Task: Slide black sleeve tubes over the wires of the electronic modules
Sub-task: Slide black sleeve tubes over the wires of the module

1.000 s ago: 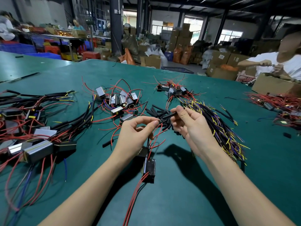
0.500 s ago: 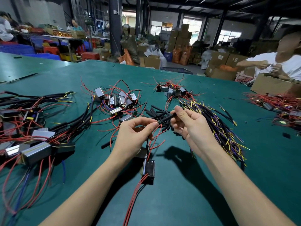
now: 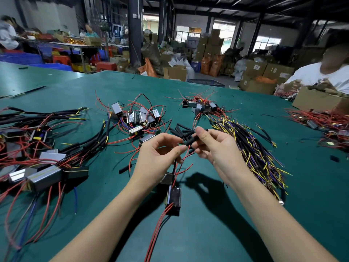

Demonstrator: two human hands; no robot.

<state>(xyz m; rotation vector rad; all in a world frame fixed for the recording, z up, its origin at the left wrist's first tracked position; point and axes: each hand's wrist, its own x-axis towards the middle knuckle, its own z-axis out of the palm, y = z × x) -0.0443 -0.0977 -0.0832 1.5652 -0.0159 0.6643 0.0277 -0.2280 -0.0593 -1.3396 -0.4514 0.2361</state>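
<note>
Sleeve tube [image 3: 190,141] pinched between both hands.

count, head view: two hands, left hand [image 3: 158,154] and right hand [image 3: 217,146]; one module [image 3: 173,198] hanging below them; one sleeve tube [image 3: 190,141] held; loose modules, sleeves and wires on table [image 3: 226,233] too tangled to count.

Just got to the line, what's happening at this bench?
A person is sleeving module wires. The right hand pinches a black sleeve tube, and the left hand pinches the wires at its end. The module hangs below, above the green table. More loose tubes lie just beyond the hands.
</note>
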